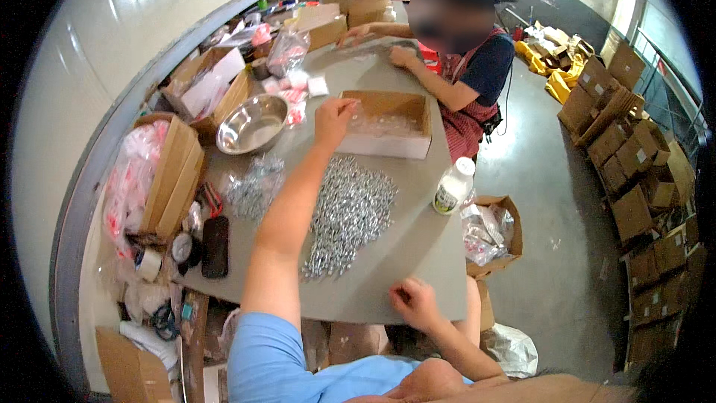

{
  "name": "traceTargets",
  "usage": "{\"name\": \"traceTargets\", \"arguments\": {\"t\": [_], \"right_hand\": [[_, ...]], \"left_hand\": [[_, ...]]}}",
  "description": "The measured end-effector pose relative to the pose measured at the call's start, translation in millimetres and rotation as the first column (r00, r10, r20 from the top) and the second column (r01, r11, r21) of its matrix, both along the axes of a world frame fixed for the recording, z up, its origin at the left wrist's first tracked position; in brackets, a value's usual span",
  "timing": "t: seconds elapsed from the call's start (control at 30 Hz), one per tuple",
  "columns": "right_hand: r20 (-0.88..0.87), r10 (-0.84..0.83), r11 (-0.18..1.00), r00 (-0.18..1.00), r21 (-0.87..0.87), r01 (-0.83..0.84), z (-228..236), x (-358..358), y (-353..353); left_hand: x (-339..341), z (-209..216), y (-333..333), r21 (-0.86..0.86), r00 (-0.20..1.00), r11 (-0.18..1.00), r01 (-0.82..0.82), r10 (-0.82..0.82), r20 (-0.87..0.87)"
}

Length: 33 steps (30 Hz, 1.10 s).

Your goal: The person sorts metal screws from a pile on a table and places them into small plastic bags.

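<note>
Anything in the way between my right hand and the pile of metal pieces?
Nothing visible: only tabletop lies between your right hand and the pile. The bottle stands off to the side, near the right edge.

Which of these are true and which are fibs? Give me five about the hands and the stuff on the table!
1. The left hand is at the left end of the white-fronted cardboard box. True.
2. The white bottle stands right of the pile of small metal parts. True.
3. The right hand is gripping the bottle. False: it is apart from it, near the table's edge.
4. The metal bowl is right of that box. False: it is left.
5. The black smartphone lies left of the pile. True.
</note>
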State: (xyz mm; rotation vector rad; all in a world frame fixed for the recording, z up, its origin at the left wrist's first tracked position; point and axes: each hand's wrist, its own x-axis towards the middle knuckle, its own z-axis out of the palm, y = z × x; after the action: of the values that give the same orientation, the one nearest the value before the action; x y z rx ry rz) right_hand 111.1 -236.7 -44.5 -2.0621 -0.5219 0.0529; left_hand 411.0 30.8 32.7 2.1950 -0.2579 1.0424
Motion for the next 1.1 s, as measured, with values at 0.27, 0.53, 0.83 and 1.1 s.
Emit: {"name": "traceTargets", "arguments": {"t": [0.27,0.53,0.83,1.1], "right_hand": [[0.239,0.024,0.98,0.971,-0.197,0.024,-5,12,35],[0.324,0.237,0.968,0.916,-0.159,-0.195,-16,30,90],[0.068,0.168,0.974,0.983,-0.166,-0.155,-2,-13,49],[0.089,0.162,0.976,0.983,-0.159,-0.146,-1,-2,62]], "left_hand": [[-223,21,10,-0.184,0.914,0.979,0.093,-0.157,-0.375],[-427,-64,34,-0.749,0.77,0.66,-0.054,-0.451,-0.452],[-502,-210,-29,-0.7,0.257,0.714,-0.026,-0.672,-0.695],[-476,-198,-86,-0.803,0.413,0.596,0.025,-0.737,-0.534]]}}
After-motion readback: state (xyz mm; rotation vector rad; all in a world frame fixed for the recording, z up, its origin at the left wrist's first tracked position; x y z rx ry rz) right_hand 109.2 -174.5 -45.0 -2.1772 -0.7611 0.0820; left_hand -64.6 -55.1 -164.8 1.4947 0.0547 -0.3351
